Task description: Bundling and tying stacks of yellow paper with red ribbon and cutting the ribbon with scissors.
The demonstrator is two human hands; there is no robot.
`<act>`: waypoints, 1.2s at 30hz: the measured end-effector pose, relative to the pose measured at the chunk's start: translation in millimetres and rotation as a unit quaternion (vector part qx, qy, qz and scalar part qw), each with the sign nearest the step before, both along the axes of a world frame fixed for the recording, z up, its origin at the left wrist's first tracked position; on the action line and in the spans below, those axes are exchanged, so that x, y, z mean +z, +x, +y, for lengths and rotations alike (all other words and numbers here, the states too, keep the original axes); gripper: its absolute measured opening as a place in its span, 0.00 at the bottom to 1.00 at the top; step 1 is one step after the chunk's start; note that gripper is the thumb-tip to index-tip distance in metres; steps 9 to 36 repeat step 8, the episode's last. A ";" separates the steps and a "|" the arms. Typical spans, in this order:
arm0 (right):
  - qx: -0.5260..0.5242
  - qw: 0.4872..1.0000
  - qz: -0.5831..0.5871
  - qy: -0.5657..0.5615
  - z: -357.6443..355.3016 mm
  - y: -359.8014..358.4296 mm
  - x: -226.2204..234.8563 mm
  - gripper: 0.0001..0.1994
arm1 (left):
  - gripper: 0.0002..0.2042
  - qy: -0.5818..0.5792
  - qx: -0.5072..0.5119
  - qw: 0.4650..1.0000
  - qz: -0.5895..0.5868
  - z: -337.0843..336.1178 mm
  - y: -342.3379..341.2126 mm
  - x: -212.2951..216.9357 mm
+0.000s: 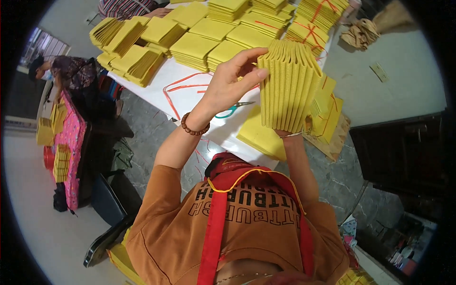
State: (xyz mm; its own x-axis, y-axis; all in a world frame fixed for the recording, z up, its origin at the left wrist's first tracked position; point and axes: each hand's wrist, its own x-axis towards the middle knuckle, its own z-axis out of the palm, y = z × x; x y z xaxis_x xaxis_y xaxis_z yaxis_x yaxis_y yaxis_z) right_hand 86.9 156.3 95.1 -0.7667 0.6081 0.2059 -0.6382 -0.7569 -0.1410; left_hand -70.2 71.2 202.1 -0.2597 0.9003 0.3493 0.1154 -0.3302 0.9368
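Note:
A thick stack of folded yellow sheets (pixel 287 90) stands upright in front of me, its many pleated folds facing me. My left hand (pixel 235 78) is closed on its upper left edge, thumb on the near side and fingers by the top. Behind the stack's lower end is my right hand (pixel 281 133), supporting it; most of that hand and its fingers are hidden. Just left of the stack, scissors (pixel 232 109) with teal handles lie on the white-covered table (pixel 199 102). Flat yellow folded sheets (pixel 259 135) rest on the table below the held stack.
Several piles of folded yellow sheets (pixel 194 47) cover the far table. Red strips (pixel 173 90) lie at its left; tied bundles (pixel 313 31) stand far right. A person (pixel 73 73) works by a pink-covered table (pixel 71 137). A black chair (pixel 114 197) stands at lower left.

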 end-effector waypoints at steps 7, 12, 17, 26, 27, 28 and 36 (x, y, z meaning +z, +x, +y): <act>-0.212 0.692 -0.462 0.512 -4.9 36.5 -1.6 0.27 | 0.20 -0.001 0.005 0.995 0.101 21.3 37.0 1.6; -0.200 0.722 -0.445 0.490 -4.2 40.4 -2.1 0.27 | 0.20 -0.013 0.009 0.994 0.106 23.7 40.5 1.0; -0.200 0.722 -0.445 0.490 -4.2 40.4 -2.1 0.27 | 0.20 -0.013 0.009 0.994 0.106 23.7 40.5 1.0; -0.200 0.722 -0.445 0.490 -4.2 40.4 -2.1 0.27 | 0.20 -0.013 0.009 0.994 0.106 23.7 40.5 1.0; -0.200 0.722 -0.445 0.490 -4.2 40.4 -2.1 0.27 | 0.20 -0.013 0.009 0.994 0.106 23.7 40.5 1.0; -0.200 0.722 -0.445 0.490 -4.2 40.4 -2.1 0.27 | 0.20 -0.013 0.009 0.994 0.106 23.7 40.5 1.0; -0.200 0.722 -0.445 0.490 -4.2 40.4 -2.1 0.27 | 0.20 -0.013 0.009 0.994 0.106 23.7 40.5 1.0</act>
